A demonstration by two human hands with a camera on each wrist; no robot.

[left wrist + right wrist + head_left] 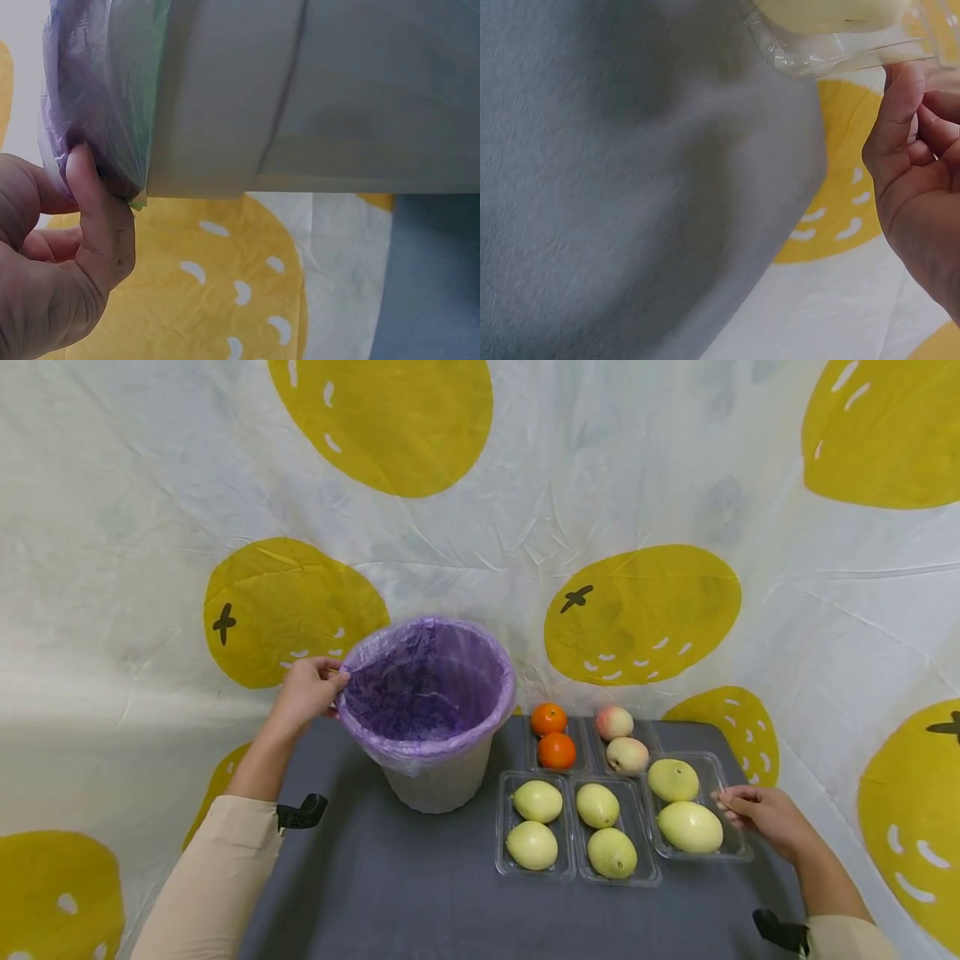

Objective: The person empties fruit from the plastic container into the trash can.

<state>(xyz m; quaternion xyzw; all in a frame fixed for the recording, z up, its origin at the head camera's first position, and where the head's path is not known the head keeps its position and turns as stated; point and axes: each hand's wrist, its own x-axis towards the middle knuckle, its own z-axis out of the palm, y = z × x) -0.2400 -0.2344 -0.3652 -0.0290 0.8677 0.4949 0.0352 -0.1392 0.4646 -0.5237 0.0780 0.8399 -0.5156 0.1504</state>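
At the left rim of a white waste bin, my left hand pinches the edge between thumb and fingers. A thin purple bin bag lines this bin and is folded over its rim; the fold fills the upper left of the left wrist view. My right hand pinches the right edge of a clear plastic tray, thumb against its side in the right wrist view. Two pale yellow fruits, a rounder one and a longer one, lie in that tray.
Left of the held tray are two clear trays of pale yellow fruits. Behind them, a tray holds two orange fruits and another two pinkish peaches. All stand on a grey table before a fruit-print cloth.
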